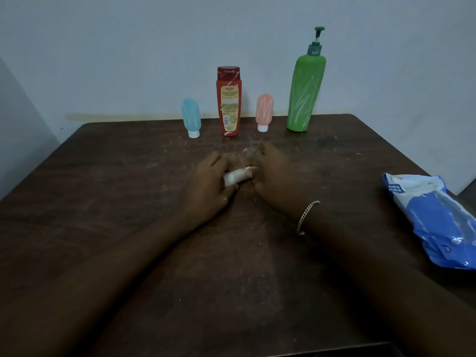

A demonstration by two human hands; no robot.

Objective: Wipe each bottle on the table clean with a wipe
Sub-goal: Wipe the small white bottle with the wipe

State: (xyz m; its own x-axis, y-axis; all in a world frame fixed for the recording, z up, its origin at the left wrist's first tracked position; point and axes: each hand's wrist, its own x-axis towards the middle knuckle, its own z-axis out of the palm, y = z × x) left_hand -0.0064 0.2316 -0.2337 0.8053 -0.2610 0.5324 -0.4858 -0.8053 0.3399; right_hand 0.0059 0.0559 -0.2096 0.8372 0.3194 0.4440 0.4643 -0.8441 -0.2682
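At mid-bench (103, 202), both hands meet. Left hand (208, 186) has fingers curled round a small object wrapped in a white wipe (235, 176); right hand (270, 171) closed at its other end, grip hidden, can't tell what it holds. Along back edge, L to R, all upright w/ white streaks: blue tube (191, 117), red bottle (228, 101), pink tube (264, 112), green pump bottle (306, 91). Wipes pack (435, 220) lies at R edge.

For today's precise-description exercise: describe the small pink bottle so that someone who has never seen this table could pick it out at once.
Look along the far edge of the dark wooden table, where four bottles stand in a row by the wall. The small pink bottle stands between the tall red bottle and the tall green pump bottle. Only it is pink; its twin in shape, the blue bottle, ends the row.
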